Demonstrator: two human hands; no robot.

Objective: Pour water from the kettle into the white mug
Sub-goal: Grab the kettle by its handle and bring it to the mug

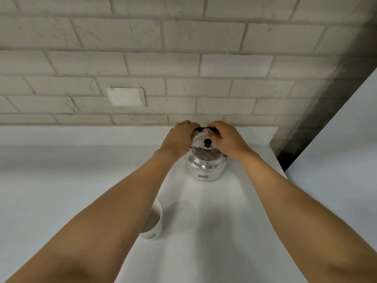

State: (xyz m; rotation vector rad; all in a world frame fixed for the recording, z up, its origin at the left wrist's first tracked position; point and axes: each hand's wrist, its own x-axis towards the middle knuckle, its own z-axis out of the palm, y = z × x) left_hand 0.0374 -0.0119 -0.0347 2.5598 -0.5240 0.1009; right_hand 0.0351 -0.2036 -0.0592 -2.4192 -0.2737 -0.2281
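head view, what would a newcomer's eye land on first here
Two bare forearms reach to a shiny metal kettle near the brick wall, left hand and right hand both closed on its black handle. Nearer, the white mug peeks from under the left forearm.

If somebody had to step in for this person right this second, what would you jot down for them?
Left hand: closed on the left end of the kettle's black handle.
Right hand: closed on the right end of the same handle.
Kettle: upright on the white counter near the brick wall, lid on. Whether it has lifted off yet is hard to tell.
Mug: upright on the counter, nearer the person and to the kettle's left, partly hidden by the left forearm.
Done: handle gripped.
Left: carry the kettle to the mug, tilt, pour.
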